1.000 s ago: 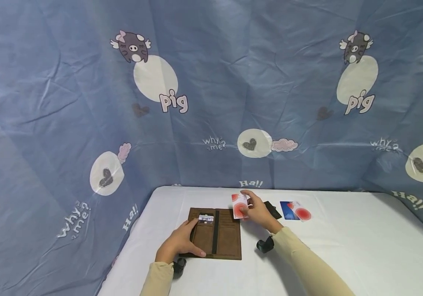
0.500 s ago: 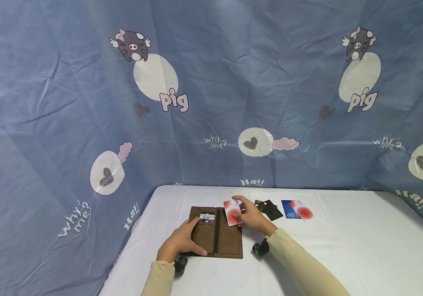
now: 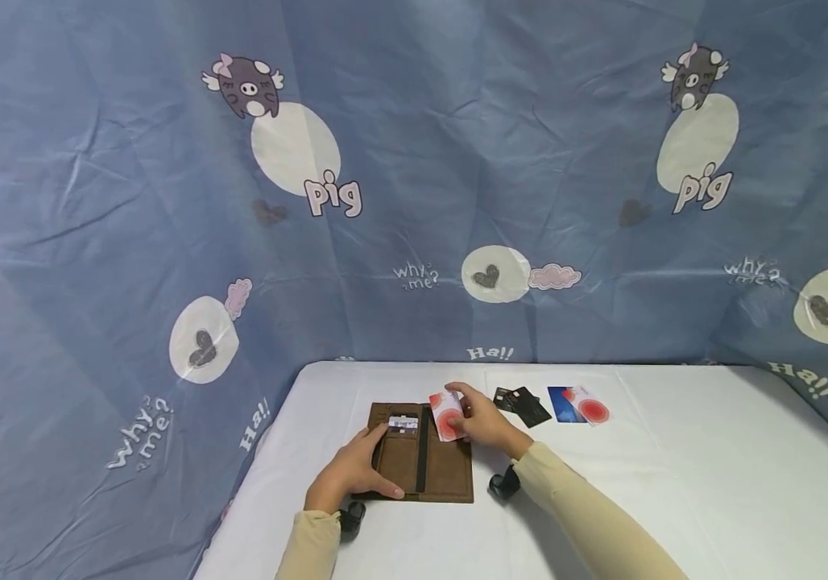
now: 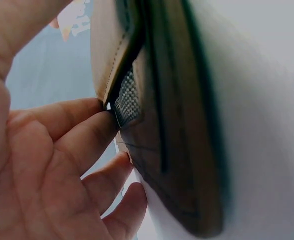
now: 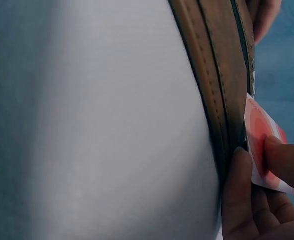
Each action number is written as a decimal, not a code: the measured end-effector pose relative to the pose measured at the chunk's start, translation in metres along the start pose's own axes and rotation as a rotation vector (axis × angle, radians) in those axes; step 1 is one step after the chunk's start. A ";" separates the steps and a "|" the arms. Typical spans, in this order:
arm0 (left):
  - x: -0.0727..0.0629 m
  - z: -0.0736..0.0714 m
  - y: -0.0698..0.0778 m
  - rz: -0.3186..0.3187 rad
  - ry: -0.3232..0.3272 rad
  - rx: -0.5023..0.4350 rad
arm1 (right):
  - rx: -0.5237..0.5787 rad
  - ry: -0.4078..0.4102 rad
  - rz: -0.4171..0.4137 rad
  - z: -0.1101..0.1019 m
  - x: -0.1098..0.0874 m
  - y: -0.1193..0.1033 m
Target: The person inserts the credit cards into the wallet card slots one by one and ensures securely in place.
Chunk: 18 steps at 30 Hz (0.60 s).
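Note:
A brown wallet (image 3: pixel 446 471) lies unfolded on the white table, a dark strap running down its middle. In its upper left pocket a pale card (image 3: pixel 403 422) shows partly. My left hand (image 3: pixel 353 470) holds the wallet's left side, thumb on the lower edge and fingers near the pale card. In the left wrist view its fingertips touch the wallet's edge. My right hand (image 3: pixel 488 420) pinches a red and white card (image 3: pixel 446 415) over the wallet's upper right part. The right wrist view shows the card (image 5: pixel 259 142) tilted beside the wallet's edge; whether it is in a slot I cannot tell.
To the right of the right hand lie overlapping black cards (image 3: pixel 528 407). Farther right, a blue card (image 3: pixel 563 404) lies partly under a second red and white card (image 3: pixel 592 409). A blue patterned curtain (image 3: pixel 399 322) hangs behind the white table (image 3: pixel 639 483).
My right hand has moved left and slightly down with the red and white card, from the wallet's upper right corner to over its right half. The black cards show more fully. My left hand stays put.

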<state>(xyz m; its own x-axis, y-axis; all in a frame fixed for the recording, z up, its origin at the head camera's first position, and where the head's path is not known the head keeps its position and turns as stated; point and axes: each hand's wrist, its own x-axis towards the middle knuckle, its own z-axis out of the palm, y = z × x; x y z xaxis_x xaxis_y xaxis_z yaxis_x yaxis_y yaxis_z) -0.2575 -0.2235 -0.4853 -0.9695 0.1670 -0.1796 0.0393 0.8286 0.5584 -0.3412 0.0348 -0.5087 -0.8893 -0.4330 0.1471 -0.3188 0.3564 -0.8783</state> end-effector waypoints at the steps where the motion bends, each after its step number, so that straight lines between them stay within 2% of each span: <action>1: 0.000 -0.001 0.000 0.000 0.001 0.004 | -0.021 0.000 -0.005 0.001 0.001 -0.001; 8: -0.002 -0.007 0.001 -0.015 0.005 0.022 | -0.105 0.010 0.006 0.007 0.005 -0.007; 18: -0.001 -0.002 0.001 -0.009 -0.007 0.023 | -0.150 0.011 0.076 0.009 0.001 -0.006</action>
<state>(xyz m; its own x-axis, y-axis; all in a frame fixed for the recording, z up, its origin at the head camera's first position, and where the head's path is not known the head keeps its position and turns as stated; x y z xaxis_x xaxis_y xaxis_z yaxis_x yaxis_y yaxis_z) -0.2568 -0.2235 -0.4828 -0.9681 0.1633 -0.1902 0.0362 0.8420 0.5382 -0.3376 0.0247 -0.5069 -0.9160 -0.3914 0.0880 -0.2948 0.5080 -0.8093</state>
